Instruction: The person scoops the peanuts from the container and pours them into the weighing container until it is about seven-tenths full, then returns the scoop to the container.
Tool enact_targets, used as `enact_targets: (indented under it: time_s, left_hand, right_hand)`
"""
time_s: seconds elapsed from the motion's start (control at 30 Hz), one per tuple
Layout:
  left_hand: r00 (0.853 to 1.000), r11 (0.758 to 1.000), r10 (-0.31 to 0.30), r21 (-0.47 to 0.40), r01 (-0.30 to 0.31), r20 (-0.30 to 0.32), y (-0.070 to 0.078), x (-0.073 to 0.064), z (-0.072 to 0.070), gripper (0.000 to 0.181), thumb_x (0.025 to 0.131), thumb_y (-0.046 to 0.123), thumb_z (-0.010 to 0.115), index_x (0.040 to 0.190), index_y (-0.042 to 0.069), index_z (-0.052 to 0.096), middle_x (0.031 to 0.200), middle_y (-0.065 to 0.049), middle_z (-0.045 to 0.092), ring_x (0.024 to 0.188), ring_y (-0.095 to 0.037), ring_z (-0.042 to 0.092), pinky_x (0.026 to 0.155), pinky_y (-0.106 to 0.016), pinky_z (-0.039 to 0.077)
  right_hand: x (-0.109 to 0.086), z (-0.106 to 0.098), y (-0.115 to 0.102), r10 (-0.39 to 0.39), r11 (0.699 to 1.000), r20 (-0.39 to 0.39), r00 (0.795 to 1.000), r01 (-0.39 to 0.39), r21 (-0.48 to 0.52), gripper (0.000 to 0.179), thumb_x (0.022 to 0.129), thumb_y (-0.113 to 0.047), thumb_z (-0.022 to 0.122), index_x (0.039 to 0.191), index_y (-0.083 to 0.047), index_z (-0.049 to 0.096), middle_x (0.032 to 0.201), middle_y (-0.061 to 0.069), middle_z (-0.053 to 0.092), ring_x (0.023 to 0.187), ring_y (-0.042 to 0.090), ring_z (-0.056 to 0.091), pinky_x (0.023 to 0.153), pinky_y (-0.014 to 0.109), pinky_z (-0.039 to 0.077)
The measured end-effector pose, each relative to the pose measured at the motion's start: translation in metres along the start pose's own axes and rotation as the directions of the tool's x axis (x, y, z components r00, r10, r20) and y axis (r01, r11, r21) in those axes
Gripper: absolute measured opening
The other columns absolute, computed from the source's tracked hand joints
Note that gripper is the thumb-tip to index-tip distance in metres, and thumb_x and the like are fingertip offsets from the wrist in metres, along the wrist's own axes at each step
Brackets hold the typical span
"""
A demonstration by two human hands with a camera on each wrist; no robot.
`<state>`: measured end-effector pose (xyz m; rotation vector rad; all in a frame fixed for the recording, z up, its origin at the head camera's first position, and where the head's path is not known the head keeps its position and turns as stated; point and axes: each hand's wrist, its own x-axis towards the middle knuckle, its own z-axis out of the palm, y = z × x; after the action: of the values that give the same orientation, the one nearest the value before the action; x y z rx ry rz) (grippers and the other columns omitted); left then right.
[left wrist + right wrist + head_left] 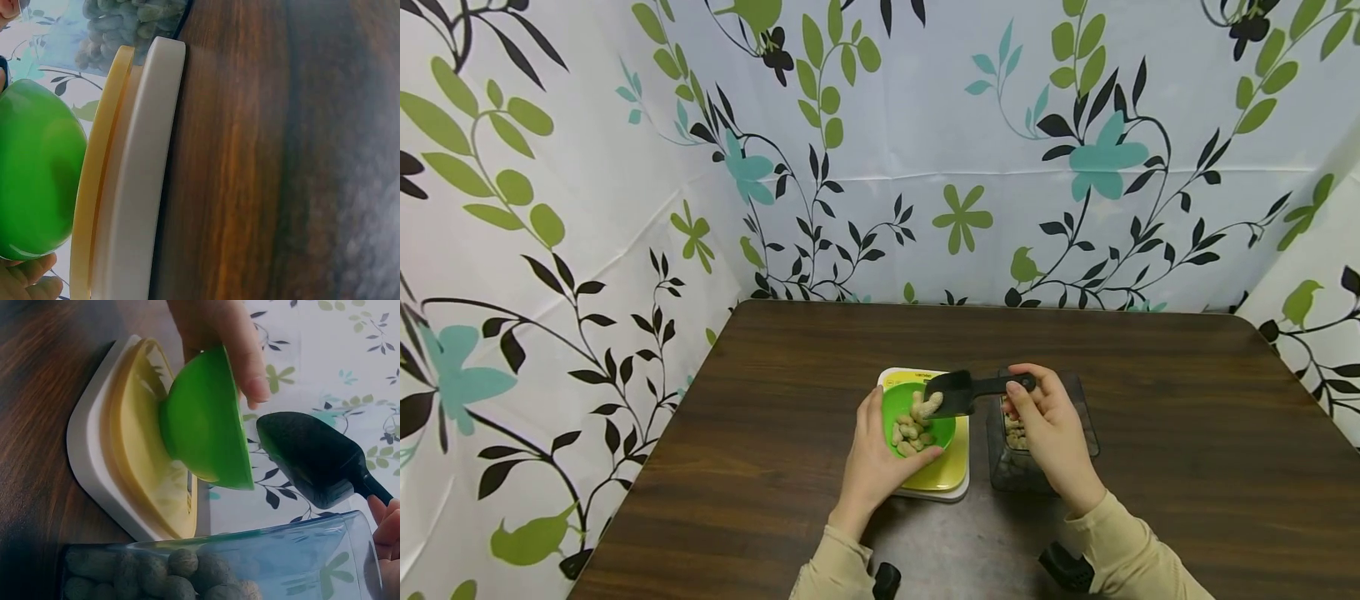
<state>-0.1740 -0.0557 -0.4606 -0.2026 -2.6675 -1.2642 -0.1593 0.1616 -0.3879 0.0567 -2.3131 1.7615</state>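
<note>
A green bowl (946,435) with peanuts (908,433) in it stands on a yellow-topped, white-bodied kitchen scale (951,473). My left hand (872,467) holds the bowl from the left, thumb at its near rim and fingers along the far side. Between thumb and fingers of my right hand (1051,425) is the handle of a black scoop (953,393). The scoop's blade overlaps the bowl's right rim, and peanuts show at its tip. In the right wrist view the scoop (312,456) is beside the bowl's (203,425) open mouth.
Right of the scale stands a clear, dark-tinted container (1017,475) with more peanuts, below my right hand. All of this is on a dark wooden table (737,467). A leaf-patterned curtain (925,125) rises behind the table and along its sides.
</note>
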Motion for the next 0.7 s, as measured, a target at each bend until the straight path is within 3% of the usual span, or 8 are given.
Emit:
enact_targets:
  time_s: [0.23, 0.47, 0.7]
  left_hand:
    - [1.000, 1.000, -0.001, 0.013, 0.001, 0.003, 0.0015, -0.0001, -0.0003, 0.115, 0.061, 0.065, 0.075, 0.147, 0.010, 0.022, 0.146, -0.008, 0.031, 0.121, -0.031, 0.050, 0.087, -0.050, 0.049]
    - [1.000, 1.000, 0.005, 0.022, -0.005, -0.007, 0.0032, -0.0004, -0.0015, 0.113, 0.061, 0.062, 0.077, 0.146, 0.009, 0.025, 0.144, -0.009, 0.033, 0.117, -0.031, 0.052, 0.085, -0.049, 0.050]
    - [1.000, 1.000, -0.002, 0.028, 0.002, -0.008, 0.0036, -0.0005, -0.0034, 0.114, 0.063, 0.063, 0.075, 0.148, 0.010, 0.021, 0.148, -0.010, 0.029, 0.128, -0.033, 0.043, 0.091, -0.053, 0.047]
  right_hand:
    - [-0.0010, 0.0000, 0.0018, -0.093, 0.994, 0.013, 0.996, 0.094, -0.060, 0.030, 0.098, -0.018, 0.047, 0.125, -0.005, 0.048, 0.081, 0.008, 0.059, 0.075, 0.002, 0.058, 0.069, 0.018, 0.051]
    - [-0.0006, -0.0009, 0.0014, -0.088, 0.996, 0.014, 0.996, 0.088, -0.030, 0.030, 0.098, -0.018, 0.047, 0.125, -0.004, 0.048, 0.081, 0.009, 0.059, 0.075, 0.001, 0.058, 0.068, 0.019, 0.052]
    - [-0.0009, -0.0013, 0.0016, -0.072, 0.997, 0.015, 0.997, 0.072, -0.011, 0.030, 0.098, -0.019, 0.047, 0.125, -0.005, 0.048, 0.080, 0.006, 0.058, 0.075, 0.002, 0.059, 0.068, 0.021, 0.052]
